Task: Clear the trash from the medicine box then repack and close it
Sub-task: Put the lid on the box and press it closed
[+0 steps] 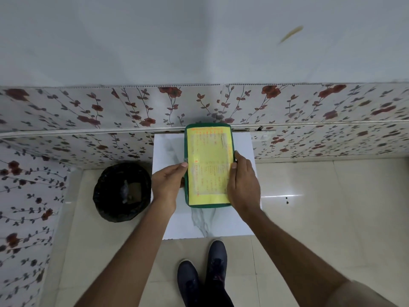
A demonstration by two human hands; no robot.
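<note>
A green medicine box with a yellow printed label on its lid lies closed on a small white marble-patterned table. My left hand grips the box's left edge, thumb on the lid. My right hand holds the right edge, fingers along the side. The inside of the box is hidden by the lid.
A round bin lined with a black bag, holding some scraps, stands on the floor left of the table. Floral-patterned walls enclose the back and left. My dark shoes stand on the tiled floor before the table.
</note>
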